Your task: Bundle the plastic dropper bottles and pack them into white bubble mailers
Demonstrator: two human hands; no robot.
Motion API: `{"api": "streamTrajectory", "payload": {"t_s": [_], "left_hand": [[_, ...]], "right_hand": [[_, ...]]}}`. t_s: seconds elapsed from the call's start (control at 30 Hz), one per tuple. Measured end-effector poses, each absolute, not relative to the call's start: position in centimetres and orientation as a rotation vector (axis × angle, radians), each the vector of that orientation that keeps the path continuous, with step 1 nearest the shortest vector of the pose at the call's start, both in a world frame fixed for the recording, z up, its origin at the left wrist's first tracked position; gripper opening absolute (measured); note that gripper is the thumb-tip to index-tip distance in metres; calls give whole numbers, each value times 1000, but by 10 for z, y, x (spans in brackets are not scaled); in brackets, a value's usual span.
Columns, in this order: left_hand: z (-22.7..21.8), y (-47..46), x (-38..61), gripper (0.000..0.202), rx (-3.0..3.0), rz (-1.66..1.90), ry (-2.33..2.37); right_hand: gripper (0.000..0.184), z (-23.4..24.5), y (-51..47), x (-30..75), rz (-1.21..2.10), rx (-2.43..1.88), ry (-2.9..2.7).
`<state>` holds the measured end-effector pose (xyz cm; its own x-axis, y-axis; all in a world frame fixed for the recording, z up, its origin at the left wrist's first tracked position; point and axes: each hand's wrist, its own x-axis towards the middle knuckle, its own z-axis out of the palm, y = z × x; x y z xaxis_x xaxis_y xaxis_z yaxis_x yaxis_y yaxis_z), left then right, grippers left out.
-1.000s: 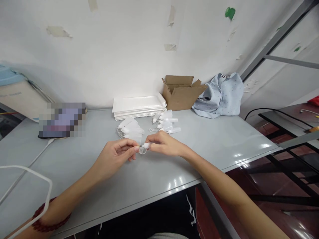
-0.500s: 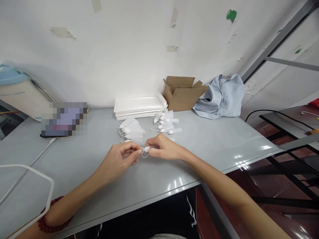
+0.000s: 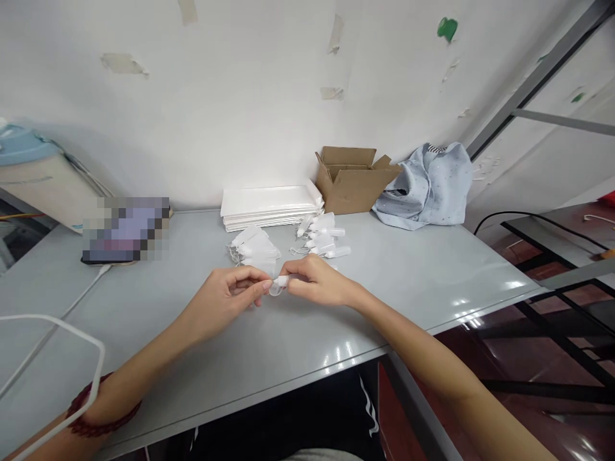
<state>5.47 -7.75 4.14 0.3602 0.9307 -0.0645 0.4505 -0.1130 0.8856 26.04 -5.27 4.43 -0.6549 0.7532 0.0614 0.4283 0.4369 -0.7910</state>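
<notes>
- While our right hand pinches a small white piece between thumb and forefinger, our left hand meets its tip; both are near the middle of the grey counter.
- Our right grip is closed snugly, its fingers hiding part of the piece. Our left grip is closed too, thumb against finger, on what looks like the thin loop at the tip; the exact contact is too small for us to tell.
- We judge that the right hand steadies the body so the left can manage the loop, and that the hands sit close for fine control.
- Just beyond our fingers lie two heaps of similar white pieces, the left heap and the right heap, apart from each other and probably placed for a short reach.
- Against the wall we see a white stack, a cardboard box and a cloth bag, presumably kept back to spare working space.
- Toward us, the front edge slants up to the right, leaving a strip where both wrists could draw back.
- Forward room looks tighter because of the left heap; the phone and its cable lie well left of our hands.
</notes>
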Motion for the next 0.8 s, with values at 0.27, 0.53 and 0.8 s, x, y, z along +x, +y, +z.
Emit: {"api": "streamTrajectory", "payload": {"t_s": [0.27,0.53,0.8], "left_hand": [[43,-76,53,22,1759,697,1227],[45,-75,53,18,1773,737,1188],[45,-74,50,16,1801,757,1163]], "right_hand": [[17,45,-50,263,1115,-949,-2286],[22,46,-47,267,1180,-902,-2295],[23,49,-46,268,1218,-889,-2286]]}}
